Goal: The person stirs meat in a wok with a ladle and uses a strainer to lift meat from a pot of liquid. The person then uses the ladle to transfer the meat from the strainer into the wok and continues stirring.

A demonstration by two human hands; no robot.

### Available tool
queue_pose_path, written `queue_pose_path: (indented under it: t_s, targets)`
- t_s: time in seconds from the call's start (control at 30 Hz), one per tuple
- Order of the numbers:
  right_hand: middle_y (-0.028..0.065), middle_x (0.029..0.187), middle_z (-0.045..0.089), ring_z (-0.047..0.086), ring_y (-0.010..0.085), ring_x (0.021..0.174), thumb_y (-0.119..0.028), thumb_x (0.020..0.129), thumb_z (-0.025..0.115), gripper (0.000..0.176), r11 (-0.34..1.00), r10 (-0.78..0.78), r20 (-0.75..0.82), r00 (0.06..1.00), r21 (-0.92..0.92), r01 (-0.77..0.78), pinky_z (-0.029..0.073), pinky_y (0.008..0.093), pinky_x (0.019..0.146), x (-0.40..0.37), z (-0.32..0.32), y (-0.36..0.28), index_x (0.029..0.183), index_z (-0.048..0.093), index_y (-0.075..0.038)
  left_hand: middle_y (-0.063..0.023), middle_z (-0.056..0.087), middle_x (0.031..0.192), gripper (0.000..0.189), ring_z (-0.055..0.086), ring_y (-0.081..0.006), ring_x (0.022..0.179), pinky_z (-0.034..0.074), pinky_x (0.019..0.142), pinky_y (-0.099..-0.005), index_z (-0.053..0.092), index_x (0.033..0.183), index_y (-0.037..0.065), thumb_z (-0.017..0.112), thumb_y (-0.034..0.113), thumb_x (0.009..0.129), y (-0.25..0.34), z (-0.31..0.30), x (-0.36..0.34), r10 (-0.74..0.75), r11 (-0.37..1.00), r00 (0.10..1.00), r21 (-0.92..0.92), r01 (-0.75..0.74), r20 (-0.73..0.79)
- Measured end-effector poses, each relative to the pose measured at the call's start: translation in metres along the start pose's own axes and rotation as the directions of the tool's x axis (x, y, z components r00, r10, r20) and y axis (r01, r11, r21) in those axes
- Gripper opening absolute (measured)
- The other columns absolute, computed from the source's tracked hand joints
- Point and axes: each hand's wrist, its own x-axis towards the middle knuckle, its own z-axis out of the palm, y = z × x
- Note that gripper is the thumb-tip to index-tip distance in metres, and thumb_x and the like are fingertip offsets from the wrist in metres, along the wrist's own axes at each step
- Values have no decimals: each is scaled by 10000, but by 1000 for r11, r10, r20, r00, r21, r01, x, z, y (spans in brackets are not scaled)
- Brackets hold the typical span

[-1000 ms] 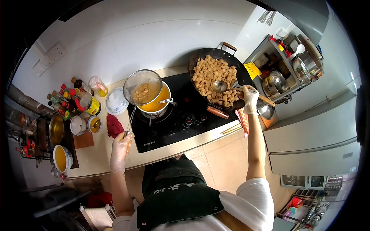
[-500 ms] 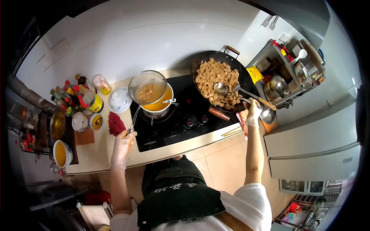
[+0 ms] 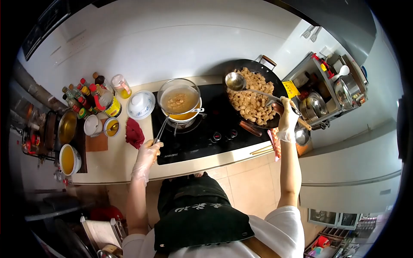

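Observation:
My left hand (image 3: 147,158), in a clear plastic glove, is closed round the handle of a wire strainer (image 3: 179,100). The strainer sits over a white pot (image 3: 186,123) of yellow liquid on the left burner, with small browned bits in its mesh. My gloved right hand (image 3: 286,118) grips a metal ladle (image 3: 235,81). The ladle's bowl is over the left side of a black wok (image 3: 278,86), above browned meat-like chunks (image 3: 254,98). A spatula with a wooden handle (image 3: 305,125) leans across the wok's right rim, close under my right hand.
Left of the cooktop (image 3: 189,148) are a white lid (image 3: 141,105), a dark red cloth (image 3: 134,133), sauce bottles (image 3: 106,102) and bowls of yellow liquid (image 3: 68,159). At right stand a shelf of metal bowls (image 3: 316,103) and, by the counter edge, chopsticks (image 3: 262,150).
The ladle's bowl has moved from the middle of the wok to its left side, and my right hand has lifted slightly. The strainer stays over the pot. The whole view has shifted a little.

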Motion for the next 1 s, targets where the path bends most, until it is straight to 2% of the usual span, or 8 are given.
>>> queue_pose_path:
  t_s: [0.37,0.57,0.63,0.67,0.7,0.73,0.83,1.0]
  targets:
    - [110,743,658,663,186,583,-94,917,565,103,983,141,278,950,74,-167,548,252,543,-62,104,37,885,598,-2,58,455,597,143,343,-33,456,267,422,-210,624,880,57,595,196,898,7,-2,-8,-25,1000,999,-11,25,37]
    - [75,840,660,666,152,718,-94,935,589,126,998,-8,495,869,-44,35,524,252,654,-101,116,32,876,622,12,52,459,618,152,386,-43,517,300,460,-218,619,874,41,608,193,879,7,-9,-10,-9,1000,1000,27,9,7]
    - [84,883,661,656,150,741,-65,921,597,101,951,-210,617,758,-52,306,516,258,662,-108,111,28,864,619,16,49,464,624,160,399,-48,526,311,464,-225,619,874,37,611,197,876,4,-11,-8,-20,1000,1000,15,20,13]
    - [112,899,656,655,165,726,-28,891,615,61,863,-355,699,621,-11,505,508,256,666,-106,108,26,854,613,21,48,467,627,165,405,-50,531,317,466,-229,618,874,34,612,199,874,3,-12,-7,-25,1000,1000,9,25,16]
    - [124,908,641,651,199,686,-6,818,671,98,644,-518,769,375,62,763,517,267,635,-103,109,17,898,614,-10,47,469,625,166,405,-52,529,320,467,-230,619,873,34,613,200,874,2,-13,-6,-23,1000,1000,18,23,14]
    - [125,922,631,647,216,674,-8,779,692,185,533,-488,823,291,17,846,518,273,601,-106,106,14,942,608,-32,45,470,624,167,406,-53,527,324,468,-232,619,873,35,614,202,873,1,-13,-6,-21,999,1000,26,21,12]
    - [118,959,590,628,222,633,-47,715,719,392,210,-443,897,16,87,974,498,292,479,-115,99,22,1068,556,-93,43,472,617,167,405,-54,520,327,470,-232,621,871,38,616,204,872,3,-15,-5,-24,999,1000,47,24,10]
    - [106,920,527,569,153,583,-106,731,607,359,-23,-222,960,-169,168,985,457,254,431,-121,90,30,1077,517,-78,43,469,607,170,401,-54,511,324,470,-229,618,854,41,620,209,873,4,-16,-4,-10,998,1000,56,9,9]
